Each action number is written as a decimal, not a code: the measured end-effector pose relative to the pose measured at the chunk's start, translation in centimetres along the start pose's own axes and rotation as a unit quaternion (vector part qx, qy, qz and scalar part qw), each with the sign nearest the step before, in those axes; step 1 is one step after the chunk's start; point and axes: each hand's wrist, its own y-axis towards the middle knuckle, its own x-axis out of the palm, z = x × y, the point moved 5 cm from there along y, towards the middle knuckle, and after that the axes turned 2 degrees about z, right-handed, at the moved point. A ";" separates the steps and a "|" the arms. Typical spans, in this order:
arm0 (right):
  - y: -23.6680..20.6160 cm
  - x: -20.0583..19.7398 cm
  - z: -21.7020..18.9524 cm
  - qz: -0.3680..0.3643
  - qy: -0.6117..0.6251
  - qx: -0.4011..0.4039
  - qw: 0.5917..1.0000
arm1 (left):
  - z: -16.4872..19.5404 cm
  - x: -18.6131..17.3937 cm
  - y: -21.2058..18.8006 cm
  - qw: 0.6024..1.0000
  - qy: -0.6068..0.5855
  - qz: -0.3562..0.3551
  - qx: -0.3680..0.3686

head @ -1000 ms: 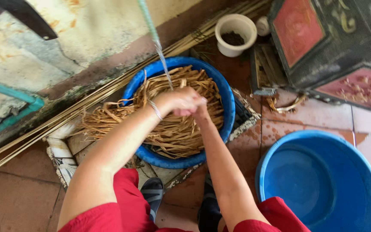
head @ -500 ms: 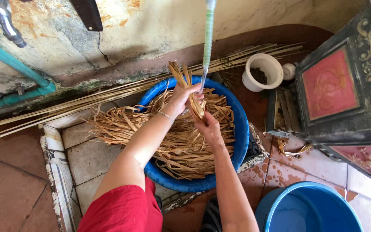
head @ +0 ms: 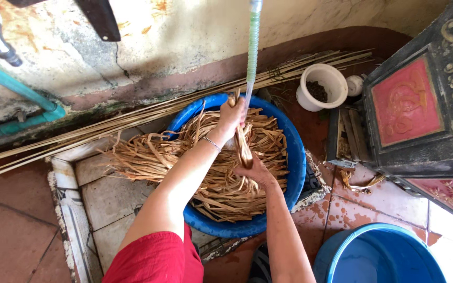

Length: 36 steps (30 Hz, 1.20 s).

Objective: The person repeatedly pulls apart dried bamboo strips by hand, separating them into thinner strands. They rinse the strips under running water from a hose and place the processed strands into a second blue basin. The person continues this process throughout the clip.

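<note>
Fingers (head: 235,116) around strip bundle (head: 243,147)

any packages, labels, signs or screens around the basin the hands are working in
None: no package, label, sign or screen shows.
Nearest to one: carved red panels on the black cabinet, right of the blue basin; ornament only.
Left hand and right hand hold tan strips under the hose.

Person wears a red short sleeve (head: 153,257) on the left arm, thin silver bracelet (head: 212,144) at left wrist, both forearms bare, no gloves.
</note>
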 end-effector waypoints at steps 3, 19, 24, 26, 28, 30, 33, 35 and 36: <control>0.2 -0.6 -2.7 -0.025 0.140 -0.113 0.983 | -2.0 1.0 1.0 0.997 0.070 0.021 -0.029; 5.2 -1.1 -7.3 0.159 0.176 -0.153 0.959 | 0.3 0.3 -0.5 0.990 0.107 -0.074 -0.055; 4.4 -1.0 -7.0 0.053 -0.031 -0.066 0.996 | -0.8 -1.4 1.0 0.995 0.085 -0.005 -0.053; 3.7 -3.3 -7.3 0.139 0.137 -0.157 0.968 | -0.9 -2.2 1.6 0.995 0.095 0.014 -0.010; 3.7 -4.7 -7.3 0.167 0.214 -0.158 0.950 | -2.1 -1.8 1.3 0.980 0.198 -0.021 -0.010; 4.6 -4.6 -7.2 0.136 0.205 -0.062 0.967 | -2.7 -0.9 0.6 0.944 0.318 -0.047 0.077; 5.8 -4.6 -9.1 0.165 0.267 -0.075 0.946 | -2.1 0.8 -0.2 0.822 0.487 -0.048 0.291; 6.1 -4.6 -10.1 0.163 0.275 -0.062 0.946 | -1.4 1.2 -0.7 0.737 0.568 -0.015 0.366; 6.4 -4.7 -10.6 0.161 0.278 -0.059 0.945 | -1.7 0.7 -0.4 0.815 0.507 -0.049 0.277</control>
